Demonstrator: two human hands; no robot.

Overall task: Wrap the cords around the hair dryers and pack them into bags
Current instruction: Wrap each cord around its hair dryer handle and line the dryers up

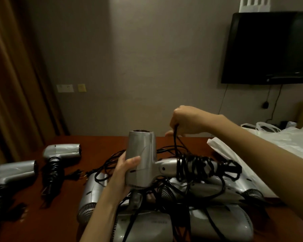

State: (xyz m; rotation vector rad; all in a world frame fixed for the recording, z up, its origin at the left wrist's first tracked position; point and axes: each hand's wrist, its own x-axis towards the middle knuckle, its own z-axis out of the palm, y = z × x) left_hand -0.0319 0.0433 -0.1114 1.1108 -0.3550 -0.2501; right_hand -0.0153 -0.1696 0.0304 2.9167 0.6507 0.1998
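Above the heap of silver hair dryers (182, 215) on the reddish-brown wooden counter (59, 206), the left hand (124, 173) grips the barrel of a silver plastic hair dryer (142, 158), its handle wound with black cord (199, 167). Just above that handle, the right hand (187, 119) pinches the cord's free length.

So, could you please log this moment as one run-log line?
step: wrapping cord | left hand: holds dryer | right hand: pinches cord above handle | wrapped dryers: on table, left | bags: right
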